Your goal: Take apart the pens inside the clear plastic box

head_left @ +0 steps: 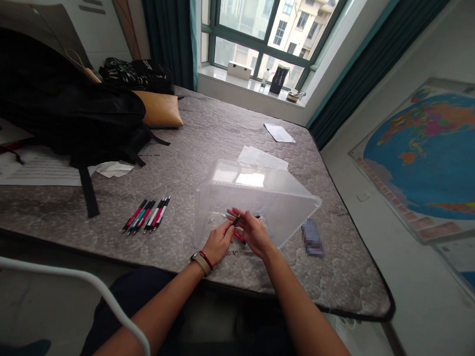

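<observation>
My left hand [218,243] and my right hand [254,233] meet at the near edge of a grey quilted mattress [207,139]. Both are closed on pens [237,220]: a dark one sticks up between the fingers and a red one [240,237] pokes out below. Just behind my hands stands a clear plastic box [260,198], with another pen showing through its wall. To the left, several red, teal and black pens [147,214] lie in a neat row on the mattress.
A black backpack [66,110] and an orange cushion [159,109] lie at the far left. White papers [262,158] lie behind the box, a small blurred object [312,237] to its right. A world map [433,151] lies on the floor at right. A white rail [96,293] crosses near left.
</observation>
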A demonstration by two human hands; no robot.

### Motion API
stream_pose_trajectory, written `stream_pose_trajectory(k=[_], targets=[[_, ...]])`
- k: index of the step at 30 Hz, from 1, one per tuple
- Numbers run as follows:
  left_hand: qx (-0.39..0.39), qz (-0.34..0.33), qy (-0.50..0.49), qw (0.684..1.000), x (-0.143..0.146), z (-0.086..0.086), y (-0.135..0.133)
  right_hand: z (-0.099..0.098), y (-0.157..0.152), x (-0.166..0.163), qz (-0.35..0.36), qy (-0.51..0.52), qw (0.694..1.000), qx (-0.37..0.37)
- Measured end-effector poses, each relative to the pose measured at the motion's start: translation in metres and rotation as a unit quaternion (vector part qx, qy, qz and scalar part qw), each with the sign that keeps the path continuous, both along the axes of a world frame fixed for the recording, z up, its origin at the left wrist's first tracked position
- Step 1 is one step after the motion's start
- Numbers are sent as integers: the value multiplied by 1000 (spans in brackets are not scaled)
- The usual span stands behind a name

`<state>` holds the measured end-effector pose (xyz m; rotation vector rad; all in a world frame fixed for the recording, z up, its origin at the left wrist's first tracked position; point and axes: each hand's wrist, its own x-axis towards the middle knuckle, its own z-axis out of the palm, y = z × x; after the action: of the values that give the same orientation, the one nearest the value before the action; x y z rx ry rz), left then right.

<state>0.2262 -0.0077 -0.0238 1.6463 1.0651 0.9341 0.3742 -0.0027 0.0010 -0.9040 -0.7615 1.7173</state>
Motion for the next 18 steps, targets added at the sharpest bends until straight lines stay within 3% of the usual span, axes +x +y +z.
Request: stream_pose_trajectory(k=[6, 12, 18], targets=[[-7, 43, -4, 999, -3, 0, 2, 4, -1, 6, 18, 1, 1000, 18], [-11, 8, -11, 1000, -3, 1, 0, -10, 3, 5, -55, -42, 998, 7], [-47, -5, -45, 998, -2, -6, 1, -12, 2, 5, -39, -51, 998, 29]])
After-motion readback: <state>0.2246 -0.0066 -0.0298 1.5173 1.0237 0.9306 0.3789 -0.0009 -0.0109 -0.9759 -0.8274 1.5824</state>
